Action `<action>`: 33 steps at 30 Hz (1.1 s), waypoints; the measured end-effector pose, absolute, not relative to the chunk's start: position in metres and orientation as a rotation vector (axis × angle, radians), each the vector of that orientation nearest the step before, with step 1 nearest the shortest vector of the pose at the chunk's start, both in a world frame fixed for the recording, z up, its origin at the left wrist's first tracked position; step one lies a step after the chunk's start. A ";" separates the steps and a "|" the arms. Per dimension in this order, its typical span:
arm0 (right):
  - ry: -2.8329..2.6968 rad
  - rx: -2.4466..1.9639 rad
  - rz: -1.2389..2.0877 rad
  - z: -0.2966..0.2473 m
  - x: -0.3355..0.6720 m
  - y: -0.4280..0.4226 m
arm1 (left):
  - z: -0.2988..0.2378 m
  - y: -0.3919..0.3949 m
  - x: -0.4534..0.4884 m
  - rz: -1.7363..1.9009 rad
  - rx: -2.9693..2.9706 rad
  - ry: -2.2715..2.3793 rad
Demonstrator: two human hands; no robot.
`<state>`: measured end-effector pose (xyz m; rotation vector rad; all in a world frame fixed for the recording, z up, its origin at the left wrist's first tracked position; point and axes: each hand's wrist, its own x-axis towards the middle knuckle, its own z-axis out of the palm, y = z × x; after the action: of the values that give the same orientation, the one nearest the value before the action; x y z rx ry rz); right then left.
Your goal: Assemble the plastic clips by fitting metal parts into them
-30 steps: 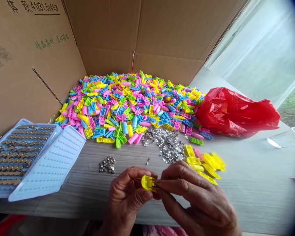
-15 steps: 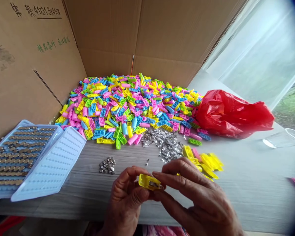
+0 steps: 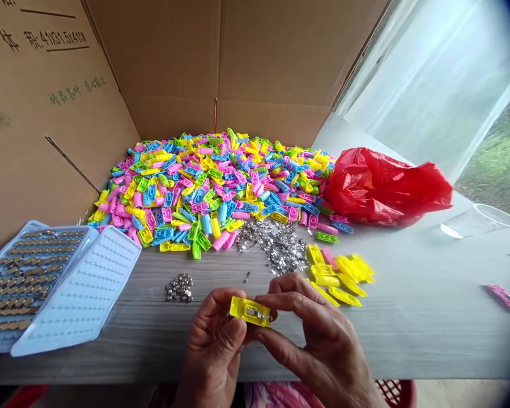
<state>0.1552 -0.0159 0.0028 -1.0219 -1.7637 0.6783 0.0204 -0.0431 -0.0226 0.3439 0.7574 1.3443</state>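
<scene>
Yellow plastic casing [image 3: 238,309] held over worktop [image 3: 408,328], by edge nearest wearer. Left hand [image 3: 216,343]: fingers pinching left end; right hand [image 3: 321,334]: fingers narrowed around right end. Change: open side now turned more upward, exposing metal insert [image 3: 253,312] lengthwise inside, apparently seated.

Smooth plastic casing [image 3: 239,307] — shiny metal insert [image 3: 254,311] — matt cardboard [image 3: 276,62]

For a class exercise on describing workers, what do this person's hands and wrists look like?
The left hand and the right hand are bare, with creased skin and no gloves or rings showing. No sleeve can be made out clearly; pink patterned cloth, perhaps clothing, shows at the bottom edge.
</scene>
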 end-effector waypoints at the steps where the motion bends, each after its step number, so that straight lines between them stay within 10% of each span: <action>1: -1.751 -1.016 0.705 0.002 0.156 -0.015 | -0.023 -0.043 0.021 1.339 0.350 0.767; 33: -1.909 -0.900 0.732 0.004 0.165 -0.016 | -0.015 -0.046 0.027 1.461 0.561 1.020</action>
<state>0.1648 -0.0164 0.0036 -0.9005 -1.9086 0.7315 0.0271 -0.0464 -0.0153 0.5611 1.0199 1.4611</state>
